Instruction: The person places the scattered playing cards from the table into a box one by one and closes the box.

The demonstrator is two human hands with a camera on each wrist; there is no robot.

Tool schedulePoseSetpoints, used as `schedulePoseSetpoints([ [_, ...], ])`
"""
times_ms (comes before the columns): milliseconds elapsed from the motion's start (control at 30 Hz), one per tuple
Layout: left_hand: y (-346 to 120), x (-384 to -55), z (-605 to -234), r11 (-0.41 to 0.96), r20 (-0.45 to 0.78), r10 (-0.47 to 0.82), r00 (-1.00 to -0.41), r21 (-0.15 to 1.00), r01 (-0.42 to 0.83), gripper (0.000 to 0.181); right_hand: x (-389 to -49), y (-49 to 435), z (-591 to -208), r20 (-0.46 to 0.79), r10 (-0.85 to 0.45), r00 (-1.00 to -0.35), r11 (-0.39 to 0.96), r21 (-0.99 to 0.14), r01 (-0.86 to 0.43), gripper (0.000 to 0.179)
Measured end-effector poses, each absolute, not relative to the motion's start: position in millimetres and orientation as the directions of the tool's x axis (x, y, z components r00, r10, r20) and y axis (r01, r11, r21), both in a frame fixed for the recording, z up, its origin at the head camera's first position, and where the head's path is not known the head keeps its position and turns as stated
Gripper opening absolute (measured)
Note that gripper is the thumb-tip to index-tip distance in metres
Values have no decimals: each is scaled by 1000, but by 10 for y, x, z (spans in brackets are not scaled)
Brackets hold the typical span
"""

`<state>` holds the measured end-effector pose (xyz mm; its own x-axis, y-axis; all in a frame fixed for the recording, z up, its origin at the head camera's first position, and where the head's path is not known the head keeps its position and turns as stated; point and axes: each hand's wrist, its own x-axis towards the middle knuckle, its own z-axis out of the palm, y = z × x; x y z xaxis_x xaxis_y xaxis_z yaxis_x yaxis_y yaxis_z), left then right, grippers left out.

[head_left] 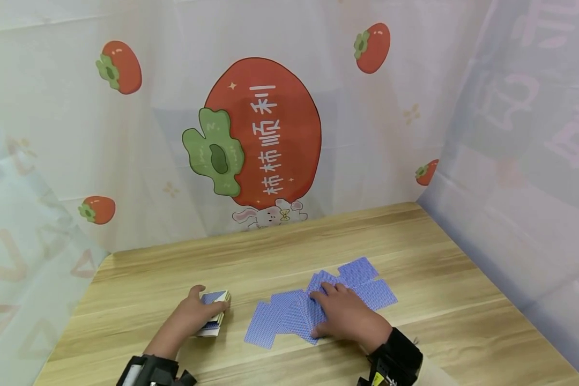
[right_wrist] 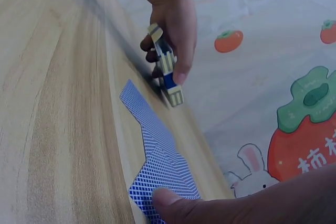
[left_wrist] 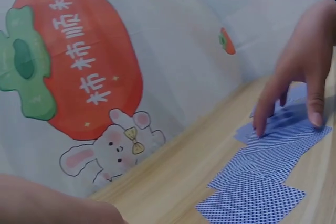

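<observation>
My left hand (head_left: 193, 313) grips a small blue-and-cream pack (head_left: 211, 331) on the wooden table, thumb on its right side and fingers at its left. Layered cream and dark blue edges of this pack (right_wrist: 169, 72) show in the right wrist view; my palm hides part of it. To its right, several blue-patterned playing cards (head_left: 262, 324) lie face down in an overlapping row. On the middle of that row rests my right hand (head_left: 342, 316), fingers spread and thumb apart, fingertips touching the cards (left_wrist: 257, 198).
The wooden table (head_left: 463, 316) extends around the cards. Behind it hangs a pale cloth (head_left: 366, 134) printed with persimmons and a rabbit. More cloth hangs on the left and right sides. Two loose cards (head_left: 376, 294) form the row's far right end.
</observation>
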<state>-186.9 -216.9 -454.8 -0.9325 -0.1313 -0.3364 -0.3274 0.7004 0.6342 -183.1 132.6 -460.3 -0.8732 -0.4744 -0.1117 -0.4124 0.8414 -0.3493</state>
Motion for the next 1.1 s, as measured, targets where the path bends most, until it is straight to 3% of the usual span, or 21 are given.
schedulePoseSetpoints([
  [200,-2314,-1792,-4556,620,-386,-117,-915,692,-371,102,-1831,1338,-4579,-93,-498,-862,833,-326,-447,75],
  [367,-2395,-1712,-4572,537,-385,-67,-920,764,-359,92,-1848,1403,-4530,-119,-518,-847,817,-362,-449,76],
  [567,-2445,-1577,-4622,285,-420,-10,-908,869,-405,73,-1877,1528,-4457,-179,-517,-837,822,-378,-427,81],
  [767,-2489,-1484,-4649,73,-436,100,-894,899,-431,64,-1892,1584,-4428,-210,-503,-838,837,-361,-412,83],
  [967,-2548,-1422,-4714,4,-412,235,-880,906,-423,49,-1910,1594,-4408,-229,-498,-837,841,-364,-401,88],
  [1100,-2552,-1396,-4759,-13,-373,305,-876,918,-395,49,-1929,1609,-4402,-262,-491,-831,847,-368,-384,91],
])
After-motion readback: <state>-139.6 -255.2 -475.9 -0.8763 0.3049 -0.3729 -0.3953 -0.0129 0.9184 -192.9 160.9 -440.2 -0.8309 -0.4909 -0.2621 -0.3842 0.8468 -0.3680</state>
